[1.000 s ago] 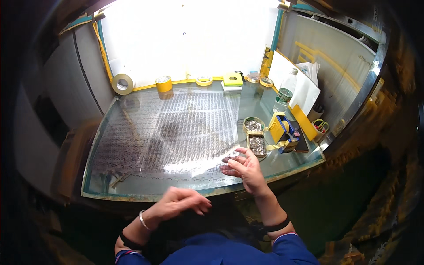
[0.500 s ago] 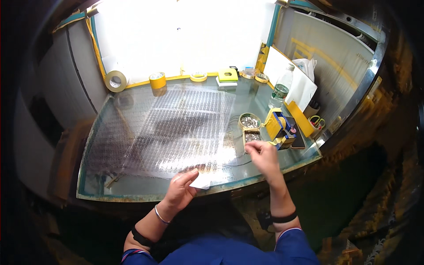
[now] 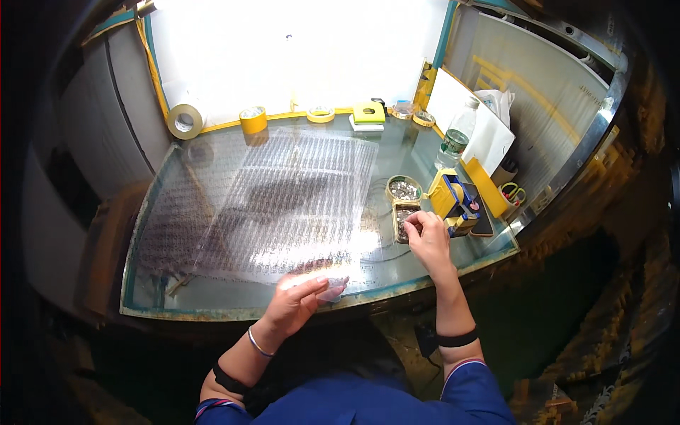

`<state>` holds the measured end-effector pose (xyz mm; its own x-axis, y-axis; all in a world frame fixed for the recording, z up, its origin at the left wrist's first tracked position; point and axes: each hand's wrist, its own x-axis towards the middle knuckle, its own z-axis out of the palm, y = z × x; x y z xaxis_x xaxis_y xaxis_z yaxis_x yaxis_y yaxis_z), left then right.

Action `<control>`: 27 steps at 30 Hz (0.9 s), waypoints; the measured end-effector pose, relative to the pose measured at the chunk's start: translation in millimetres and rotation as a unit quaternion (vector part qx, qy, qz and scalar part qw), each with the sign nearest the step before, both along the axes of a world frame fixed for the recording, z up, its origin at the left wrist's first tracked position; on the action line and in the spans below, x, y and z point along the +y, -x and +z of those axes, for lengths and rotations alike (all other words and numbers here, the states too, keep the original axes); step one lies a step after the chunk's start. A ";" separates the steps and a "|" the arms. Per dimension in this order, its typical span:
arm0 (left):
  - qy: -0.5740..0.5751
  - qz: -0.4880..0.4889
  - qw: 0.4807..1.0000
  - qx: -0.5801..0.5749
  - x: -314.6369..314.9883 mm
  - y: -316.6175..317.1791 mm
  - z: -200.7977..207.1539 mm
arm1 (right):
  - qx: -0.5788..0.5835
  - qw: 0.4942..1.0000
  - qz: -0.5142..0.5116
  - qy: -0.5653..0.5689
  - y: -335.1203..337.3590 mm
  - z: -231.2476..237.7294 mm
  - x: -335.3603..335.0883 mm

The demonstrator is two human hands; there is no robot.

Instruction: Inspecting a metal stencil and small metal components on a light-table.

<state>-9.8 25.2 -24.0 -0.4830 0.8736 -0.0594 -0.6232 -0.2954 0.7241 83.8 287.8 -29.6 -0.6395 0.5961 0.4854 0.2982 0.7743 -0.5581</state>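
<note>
A large clear plastic sheet [image 3: 297, 184] with rows of fine dark marks lies over the glass tabletop. At its near edge my left hand [image 3: 292, 304] is closed, pinching a piece of clear film [image 3: 333, 291]. Whether that film is a corner of the large sheet, I cannot tell. Over to the right, my right hand [image 3: 429, 237] reaches down to a small rectangular box [image 3: 397, 231] of small dark and silvery pieces. Its thumb and fingertips are pressed together at the box; anything between them is too small to make out. Just behind stands a round dish [image 3: 404, 190] of small shiny pieces.
A yellow and blue tape dispenser [image 3: 451, 198] stands right of the box, with a clear bottle [image 3: 457, 134] behind it. Tape rolls [image 3: 253, 120] and a lime-green block [image 3: 368, 112] line the back edge. Scissors [image 3: 514, 193] stand at the far right.
My right hand has come down closer to the rectangular box, its fingers now at the pieces. The film in my left hand has tilted slightly. The view has shifted a little.
</note>
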 end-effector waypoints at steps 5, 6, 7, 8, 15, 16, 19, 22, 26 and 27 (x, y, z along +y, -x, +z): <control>-0.002 -0.005 1.000 0.004 -0.7 1.2 -3.3 | 0.062 0.995 0.003 0.073 -2.1 -5.9 -0.4; -0.002 -0.005 1.000 0.005 -0.7 1.4 -4.0 | 0.068 0.994 0.002 0.081 -2.8 -5.9 -1.0; -0.001 -0.006 1.000 0.006 -0.7 1.5 -4.5 | 0.068 0.995 0.005 0.069 -3.2 -7.2 -0.9; -0.001 -0.007 1.000 0.007 -0.7 1.6 -4.9 | 0.067 0.996 0.009 0.057 -3.4 -8.9 -0.6; -0.002 -0.015 1.000 0.020 -1.6 2.3 -5.5 | 0.110 0.994 0.008 0.020 -4.5 -19.1 0.9; -0.003 -0.013 1.000 0.017 -1.3 2.2 -5.7 | 0.120 0.992 0.008 0.032 -4.6 -18.7 -0.1; -0.004 -0.009 1.000 0.011 0.3 1.8 -5.6 | 0.146 0.987 0.005 0.068 -5.2 -12.9 -5.9; 0.005 -0.010 1.000 0.017 -0.3 1.7 -5.5 | 0.161 0.982 -0.003 0.094 -4.7 -9.4 -10.0; 0.024 -0.017 0.999 0.014 3.0 0.1 3.0 | 0.170 0.983 -0.004 0.074 -5.0 -12.9 -9.0; 0.026 -0.020 0.999 0.008 3.9 0.2 4.7 | 0.176 0.982 0.003 0.062 -4.3 -12.4 -10.1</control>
